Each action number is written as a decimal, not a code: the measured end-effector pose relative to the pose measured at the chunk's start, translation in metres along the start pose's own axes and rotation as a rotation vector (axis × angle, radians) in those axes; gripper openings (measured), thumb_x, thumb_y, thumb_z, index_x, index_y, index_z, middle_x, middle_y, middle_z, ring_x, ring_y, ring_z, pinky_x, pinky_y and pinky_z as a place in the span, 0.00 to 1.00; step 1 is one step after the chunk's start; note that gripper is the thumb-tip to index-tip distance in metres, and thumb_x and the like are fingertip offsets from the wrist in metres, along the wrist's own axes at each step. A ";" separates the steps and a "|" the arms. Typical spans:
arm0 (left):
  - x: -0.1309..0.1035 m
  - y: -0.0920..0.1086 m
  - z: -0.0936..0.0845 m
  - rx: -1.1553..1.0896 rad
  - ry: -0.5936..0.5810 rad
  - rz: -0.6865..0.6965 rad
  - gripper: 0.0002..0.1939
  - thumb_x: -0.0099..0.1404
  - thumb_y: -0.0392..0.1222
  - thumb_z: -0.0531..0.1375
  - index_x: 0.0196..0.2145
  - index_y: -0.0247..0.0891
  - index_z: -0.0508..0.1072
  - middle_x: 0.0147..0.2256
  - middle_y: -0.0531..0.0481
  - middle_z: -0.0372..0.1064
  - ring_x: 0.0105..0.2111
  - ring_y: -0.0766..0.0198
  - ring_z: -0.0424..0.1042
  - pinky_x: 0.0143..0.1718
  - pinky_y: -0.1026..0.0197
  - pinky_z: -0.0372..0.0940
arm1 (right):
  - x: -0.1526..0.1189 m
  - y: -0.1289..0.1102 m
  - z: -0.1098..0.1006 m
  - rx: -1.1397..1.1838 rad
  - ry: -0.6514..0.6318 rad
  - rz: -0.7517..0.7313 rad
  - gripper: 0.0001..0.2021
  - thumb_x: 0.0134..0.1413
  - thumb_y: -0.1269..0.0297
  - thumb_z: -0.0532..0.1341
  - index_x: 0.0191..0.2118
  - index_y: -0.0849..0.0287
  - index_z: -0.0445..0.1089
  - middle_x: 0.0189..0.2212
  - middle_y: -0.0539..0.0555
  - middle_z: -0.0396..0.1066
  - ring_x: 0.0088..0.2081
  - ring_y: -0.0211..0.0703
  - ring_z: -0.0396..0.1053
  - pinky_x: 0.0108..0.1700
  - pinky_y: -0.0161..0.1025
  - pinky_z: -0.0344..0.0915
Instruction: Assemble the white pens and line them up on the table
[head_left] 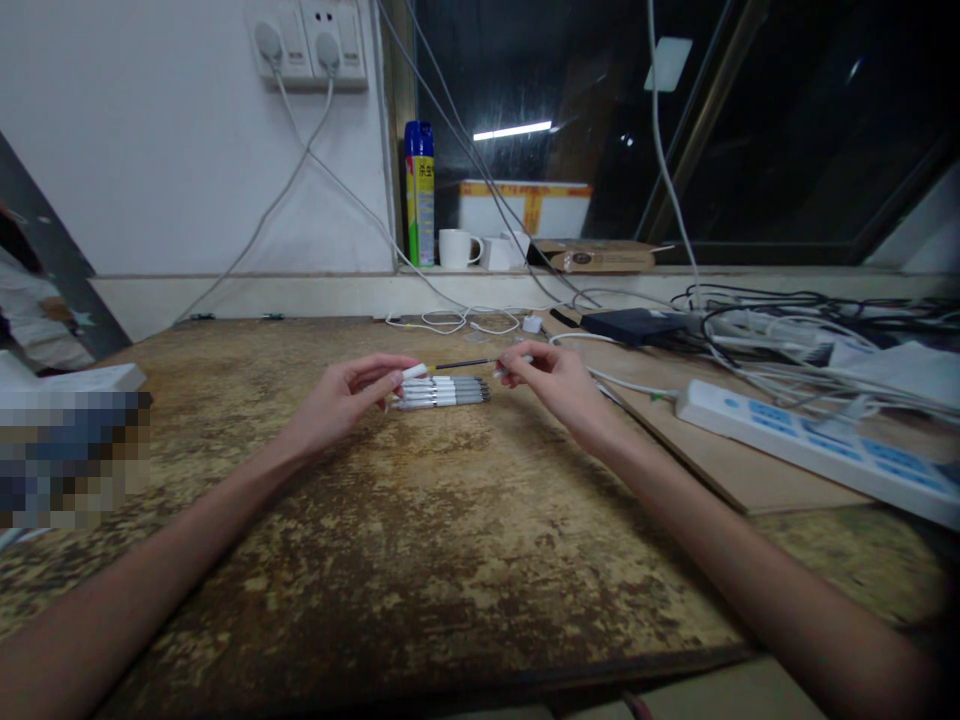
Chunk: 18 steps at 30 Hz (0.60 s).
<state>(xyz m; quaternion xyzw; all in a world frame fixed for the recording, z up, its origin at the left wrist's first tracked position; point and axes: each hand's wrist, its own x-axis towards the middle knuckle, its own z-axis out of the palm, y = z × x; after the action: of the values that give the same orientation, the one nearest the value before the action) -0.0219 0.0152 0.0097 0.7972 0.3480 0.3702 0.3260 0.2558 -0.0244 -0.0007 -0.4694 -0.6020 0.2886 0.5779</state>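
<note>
My left hand (360, 388) is closed on a white pen barrel (415, 371), pinched between thumb and fingers. A thin dark pen refill (461, 364) with a yellowish end spans the gap from the barrel's open end to my right hand (544, 375). The fingers of that hand are closed around a greyish pen part (517, 367), which they partly hide; whether the refill runs inside it I cannot tell. Just below, several white-and-grey pens (442, 393) lie side by side on the worn wooden table (420, 540), their dark tips pointing right.
A power strip (810, 440) and tangled cables (780, 315) lie on a brown board at right. Behind stand a spray can (420, 195), a white mug (459, 247) and a flat cardboard box (600, 256) on the sill. A thin white cable (442, 322) lies at the table's back.
</note>
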 end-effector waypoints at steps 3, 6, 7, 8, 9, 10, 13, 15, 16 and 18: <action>-0.001 0.001 0.001 -0.005 -0.027 0.001 0.16 0.69 0.49 0.62 0.52 0.43 0.78 0.51 0.46 0.78 0.47 0.56 0.77 0.49 0.53 0.71 | -0.003 0.000 0.002 -0.105 -0.044 -0.076 0.12 0.55 0.54 0.66 0.36 0.59 0.78 0.30 0.54 0.78 0.31 0.42 0.72 0.38 0.39 0.67; -0.002 0.002 0.002 -0.028 -0.032 -0.009 0.17 0.67 0.50 0.64 0.51 0.43 0.78 0.51 0.46 0.78 0.50 0.54 0.77 0.54 0.50 0.69 | -0.004 0.001 0.005 -0.118 -0.084 -0.115 0.11 0.55 0.57 0.67 0.38 0.59 0.77 0.32 0.53 0.78 0.30 0.41 0.71 0.35 0.38 0.66; -0.002 0.003 0.002 -0.037 -0.034 -0.017 0.17 0.67 0.50 0.65 0.51 0.43 0.78 0.51 0.45 0.78 0.50 0.53 0.77 0.55 0.50 0.69 | -0.005 0.001 0.006 -0.109 -0.095 -0.124 0.11 0.55 0.57 0.67 0.38 0.59 0.77 0.32 0.53 0.77 0.30 0.40 0.71 0.34 0.37 0.65; -0.003 0.003 0.002 -0.046 -0.036 -0.026 0.18 0.66 0.50 0.65 0.51 0.42 0.78 0.51 0.45 0.78 0.50 0.52 0.77 0.55 0.49 0.69 | -0.006 0.000 0.007 -0.098 -0.104 -0.130 0.10 0.55 0.58 0.67 0.39 0.59 0.77 0.32 0.52 0.77 0.30 0.40 0.70 0.34 0.37 0.65; -0.003 0.004 0.003 -0.053 -0.039 -0.034 0.18 0.66 0.50 0.65 0.51 0.42 0.78 0.50 0.45 0.78 0.50 0.52 0.77 0.54 0.49 0.70 | -0.006 0.000 0.008 -0.086 -0.109 -0.132 0.10 0.55 0.59 0.66 0.39 0.59 0.77 0.32 0.52 0.77 0.30 0.39 0.70 0.34 0.37 0.65; -0.003 0.004 0.003 -0.058 -0.043 -0.039 0.19 0.66 0.51 0.66 0.51 0.42 0.78 0.50 0.44 0.79 0.50 0.52 0.77 0.54 0.49 0.70 | -0.007 -0.001 0.009 -0.072 -0.115 -0.132 0.09 0.55 0.60 0.66 0.39 0.59 0.77 0.32 0.52 0.77 0.30 0.39 0.70 0.34 0.37 0.66; -0.004 0.005 0.003 -0.058 -0.055 -0.036 0.18 0.65 0.51 0.66 0.50 0.41 0.79 0.50 0.44 0.79 0.49 0.51 0.78 0.54 0.49 0.70 | -0.010 -0.002 0.013 -0.039 -0.129 -0.125 0.08 0.55 0.61 0.66 0.39 0.59 0.77 0.34 0.52 0.78 0.31 0.39 0.72 0.36 0.37 0.67; -0.004 0.006 0.004 -0.055 -0.063 -0.030 0.18 0.65 0.52 0.66 0.49 0.41 0.80 0.50 0.44 0.79 0.49 0.51 0.78 0.55 0.49 0.70 | -0.011 -0.003 0.014 -0.033 -0.136 -0.121 0.08 0.55 0.61 0.66 0.39 0.59 0.77 0.34 0.53 0.78 0.32 0.40 0.72 0.37 0.37 0.67; -0.004 0.006 0.004 -0.056 -0.064 -0.029 0.18 0.65 0.52 0.66 0.49 0.41 0.80 0.49 0.44 0.79 0.49 0.51 0.78 0.54 0.49 0.70 | -0.011 -0.003 0.015 -0.032 -0.136 -0.117 0.09 0.55 0.61 0.66 0.39 0.59 0.77 0.34 0.53 0.78 0.33 0.40 0.73 0.37 0.37 0.67; -0.004 0.007 0.004 -0.058 -0.069 -0.037 0.18 0.65 0.52 0.65 0.50 0.41 0.80 0.49 0.44 0.79 0.49 0.51 0.78 0.54 0.50 0.70 | -0.010 -0.001 0.016 -0.035 -0.135 -0.106 0.09 0.55 0.60 0.66 0.39 0.59 0.77 0.34 0.53 0.78 0.33 0.41 0.73 0.37 0.37 0.68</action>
<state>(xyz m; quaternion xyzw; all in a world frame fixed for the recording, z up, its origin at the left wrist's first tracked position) -0.0185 0.0067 0.0119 0.7932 0.3403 0.3465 0.3673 0.2391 -0.0312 -0.0065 -0.4266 -0.6683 0.2781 0.5423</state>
